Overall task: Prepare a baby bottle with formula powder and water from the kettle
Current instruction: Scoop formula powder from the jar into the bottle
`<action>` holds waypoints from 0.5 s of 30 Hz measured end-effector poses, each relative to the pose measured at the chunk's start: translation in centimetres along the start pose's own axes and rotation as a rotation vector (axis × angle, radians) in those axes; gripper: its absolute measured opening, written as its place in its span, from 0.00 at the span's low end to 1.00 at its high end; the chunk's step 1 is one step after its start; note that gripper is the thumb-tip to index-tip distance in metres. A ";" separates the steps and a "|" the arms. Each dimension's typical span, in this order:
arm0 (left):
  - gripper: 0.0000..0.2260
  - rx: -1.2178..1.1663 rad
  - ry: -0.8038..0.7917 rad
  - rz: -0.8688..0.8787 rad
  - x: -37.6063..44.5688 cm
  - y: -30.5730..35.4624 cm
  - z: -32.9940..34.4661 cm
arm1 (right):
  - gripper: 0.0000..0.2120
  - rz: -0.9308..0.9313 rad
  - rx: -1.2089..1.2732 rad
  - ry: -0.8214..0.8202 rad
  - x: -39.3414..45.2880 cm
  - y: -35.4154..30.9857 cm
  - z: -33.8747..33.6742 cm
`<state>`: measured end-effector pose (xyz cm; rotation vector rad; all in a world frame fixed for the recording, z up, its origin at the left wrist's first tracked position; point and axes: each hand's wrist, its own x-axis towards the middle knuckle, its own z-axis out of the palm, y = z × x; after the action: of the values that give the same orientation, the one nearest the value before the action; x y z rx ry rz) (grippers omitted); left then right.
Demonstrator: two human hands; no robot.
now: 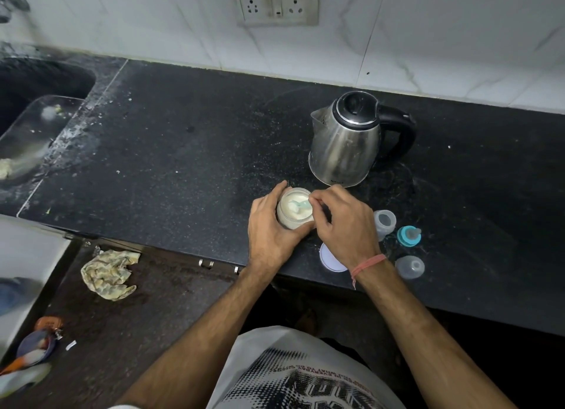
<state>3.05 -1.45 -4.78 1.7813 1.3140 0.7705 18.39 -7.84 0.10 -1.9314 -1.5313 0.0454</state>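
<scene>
A glass jar of pale formula powder stands near the front edge of the black counter. My left hand wraps around its left side. My right hand pinches the handle of a light blue scoop that lies in the powder. The steel kettle with a black lid and handle stands just behind the jar. To the right sit the open clear baby bottle, a teal collar with its teat and a clear cap.
A white round lid lies by my right wrist at the counter's edge. A sink with a tray is at far left. A wall socket is above. A crumpled cloth lies on the floor.
</scene>
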 end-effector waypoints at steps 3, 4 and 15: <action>0.48 0.000 0.003 0.001 0.0 0.0 0.0 | 0.05 0.033 0.042 0.002 -0.2 0.4 0.3; 0.48 0.001 0.008 0.003 0.0 0.0 0.0 | 0.05 0.059 0.071 0.015 -0.1 0.5 0.4; 0.48 -0.004 0.010 0.007 -0.2 0.1 0.1 | 0.07 -0.164 -0.098 0.021 -0.8 1.8 0.8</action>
<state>3.11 -1.64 -4.69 1.7815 1.3130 0.7863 19.39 -8.29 -1.75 -1.8675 -1.7011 -0.1226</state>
